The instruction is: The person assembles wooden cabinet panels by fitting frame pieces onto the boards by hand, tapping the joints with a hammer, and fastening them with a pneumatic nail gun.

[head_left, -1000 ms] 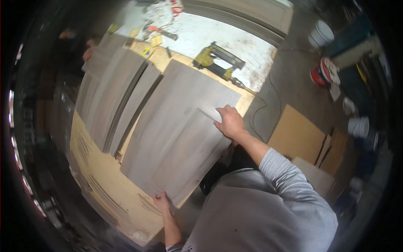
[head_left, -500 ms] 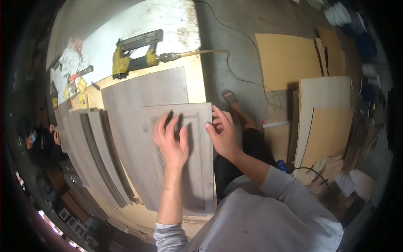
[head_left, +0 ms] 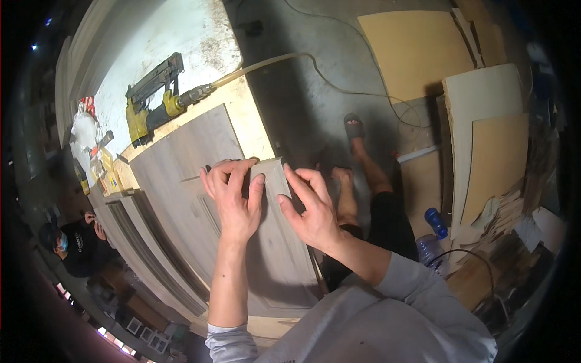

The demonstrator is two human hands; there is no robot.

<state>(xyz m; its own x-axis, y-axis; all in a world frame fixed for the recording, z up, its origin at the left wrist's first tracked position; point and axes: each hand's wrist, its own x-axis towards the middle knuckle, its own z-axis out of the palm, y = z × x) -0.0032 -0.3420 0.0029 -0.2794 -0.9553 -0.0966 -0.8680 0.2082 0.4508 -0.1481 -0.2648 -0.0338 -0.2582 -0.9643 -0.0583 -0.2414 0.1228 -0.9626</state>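
Grey-brown wood-grained framed panel point(head_left: 275, 260), recess at its centre, lies along the right-hand edge of the bench, on top of a larger flat grey-brown wooden sheet point(head_left: 172, 160). Both my hands are at its upper corner. Left hand point(head_left: 233, 196): fingers bent over the top edge, thumb held apart from them. Right hand point(head_left: 311, 209): spread, index fingertip at the side edge, thumb near the panel face. Firmness of contact: cannot tell.

Surface: pale wooden bench top point(head_left: 257, 130) shows as a strip past the sheet. Beyond it, a scuffed white board point(head_left: 203, 33) with brownish stains near its end. A yellow-and-black nail gun point(head_left: 154, 103) lies about where board and wood meet; its thin tan hose point(head_left: 263, 62) runs off the bench, over the floor. Left of the sheet, long grey-brown moulded strips point(head_left: 154, 239) lie side by side.

Room: grey concrete floor point(head_left: 330, 27), dark in shadow beside the bench. To the right, a flat brown cardboard sheet point(head_left: 417, 54), a pale upright board point(head_left: 490, 91) with a smaller tan board point(head_left: 493, 163) against it, a blue plastic bottle point(head_left: 436, 222). Far left, a co-worker in a dark shirt point(head_left: 85, 245) and blue mask.
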